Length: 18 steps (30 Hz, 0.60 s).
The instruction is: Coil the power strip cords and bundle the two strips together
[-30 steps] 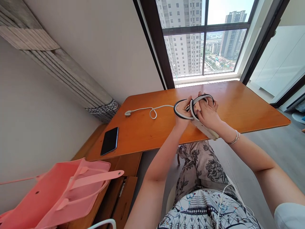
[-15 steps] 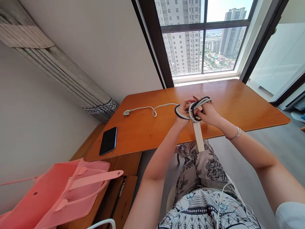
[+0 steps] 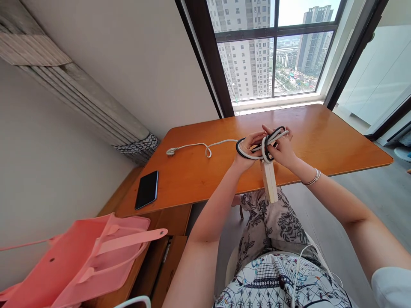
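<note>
Above the desk's near edge, my left hand [image 3: 251,147] has its fingers inside a coil of white and black cable [image 3: 245,155]. My right hand [image 3: 283,152] closes on the other end of that coil, where a wrap of cable crosses its middle. Under the coil hangs a long cream-white bar [image 3: 270,182], which looks like a power strip, its lower end over the lap. From the coil a white cord runs left across the desk, with one small loop, to a plug [image 3: 171,151]. Some fingertips are hidden behind the cable.
The brown wooden desk [image 3: 192,179] has a dark-screened phone or tablet [image 3: 147,190] on its left part. An open pink bag [image 3: 105,256] stands at lower left beside wooden drawers. A window [image 3: 276,51] is behind the desk, and a tied curtain [image 3: 80,94] hangs at left.
Both hands have shifted slightly right with the cable coil and the bar. My right hand's end of the coil has risen a little. The plug and phone stay put.
</note>
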Motion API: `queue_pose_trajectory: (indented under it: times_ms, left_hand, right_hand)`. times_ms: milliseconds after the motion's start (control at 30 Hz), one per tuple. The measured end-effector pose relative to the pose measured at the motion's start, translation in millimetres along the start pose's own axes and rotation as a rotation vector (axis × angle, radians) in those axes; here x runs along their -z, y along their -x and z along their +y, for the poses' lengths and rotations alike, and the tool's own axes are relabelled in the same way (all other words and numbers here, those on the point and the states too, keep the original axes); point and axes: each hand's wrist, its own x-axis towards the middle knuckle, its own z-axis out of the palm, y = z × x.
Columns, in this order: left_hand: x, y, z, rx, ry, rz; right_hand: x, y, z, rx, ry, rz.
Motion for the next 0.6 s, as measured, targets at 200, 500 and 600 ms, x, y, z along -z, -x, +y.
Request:
queue_pose_trajectory:
  times_ms: [200,500,600]
  left_hand:
    - [-9.1,6.6,6.7,-0.038,-0.008,0.048]
    - [-9.1,10.3,11.1,0.018,-0.103,0.08]
    - [-1.5,10.9,7.2,0.104,0.014,0.054]
  right_hand:
    - [-3.9,-1.7,-0.3,-0.088,0.027,0.056]
    - [10.5,-1.7,-6.7,-0.063,0.138,0.021]
    - [19.6,-6.3,-9.7,-0.067,0.176,-0.023]
